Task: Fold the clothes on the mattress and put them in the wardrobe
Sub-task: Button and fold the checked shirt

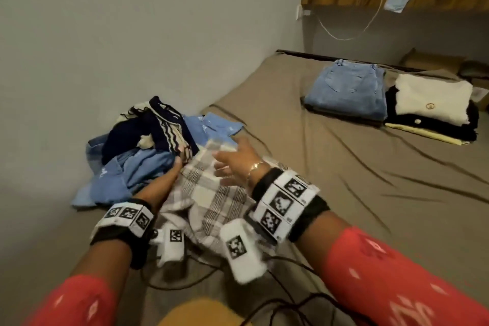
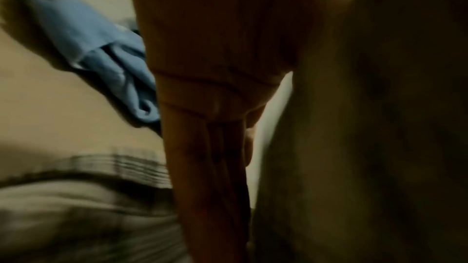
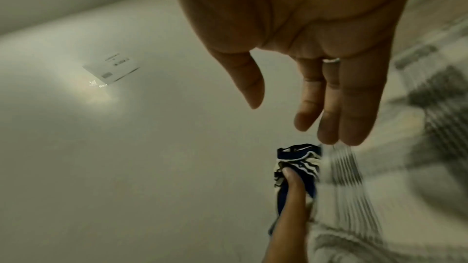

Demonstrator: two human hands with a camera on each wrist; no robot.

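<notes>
Left hand: extended forward from a red sleeve, thumb pressed onto the navy striped garment and pinching it at the heap's near edge, beside the plaid shirt. Right hand: raised just above the plaid shirt, palm down, fingers straight and released, grasping nothing. Unfolded heap with light-blue shirt against the wall on the mattress; folded jeans and a stack topped by a white sweater at the far end, well apart.

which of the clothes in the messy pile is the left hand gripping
The navy striped garment atop the pile; the left hand pinches its edge. The blue shirt and plaid cloth aren't gripped.
</notes>
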